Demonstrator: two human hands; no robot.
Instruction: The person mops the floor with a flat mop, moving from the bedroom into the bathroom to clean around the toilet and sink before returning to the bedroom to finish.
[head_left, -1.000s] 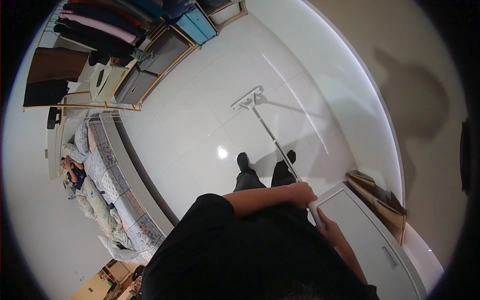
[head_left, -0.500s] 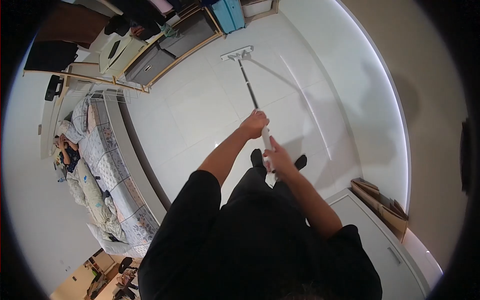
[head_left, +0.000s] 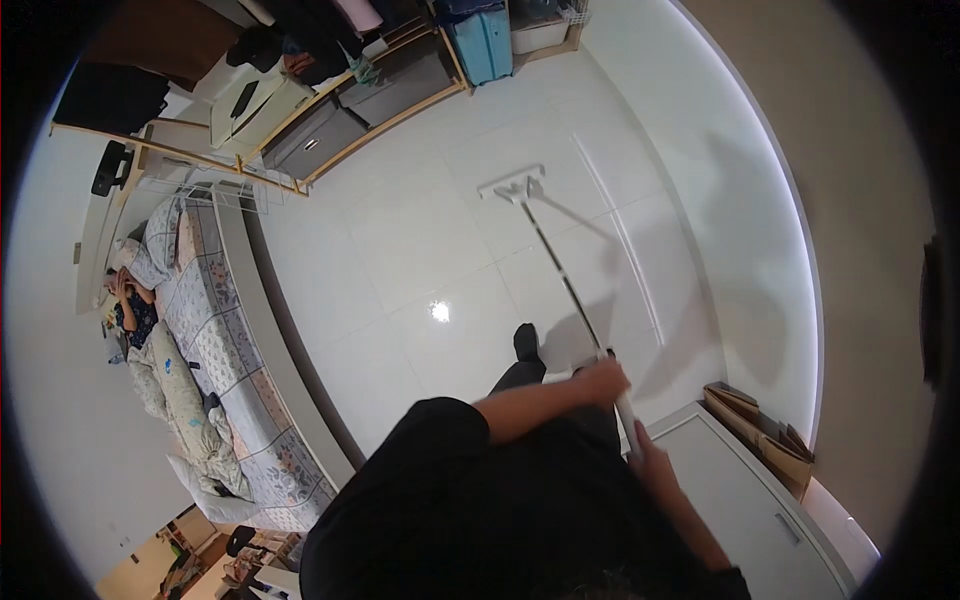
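A mop with a flat white head rests on the pale tiled floor. Its thin pole slants down and right toward my body. My left hand is wrapped round the pole near the start of the white handle. Lower on the handle, at its end, my right hand is closed round it, partly blurred. One dark-socked foot stands left of the pole.
On the left is a bed, where a person lies. Grey storage boxes and a blue suitcase line the far side. Folded cardboard leans by a white cabinet at right. A white wall borders the floor.
The mop head has come closer and a little to the right. Both my hands have moved down and right with the handle, nearer to my body.
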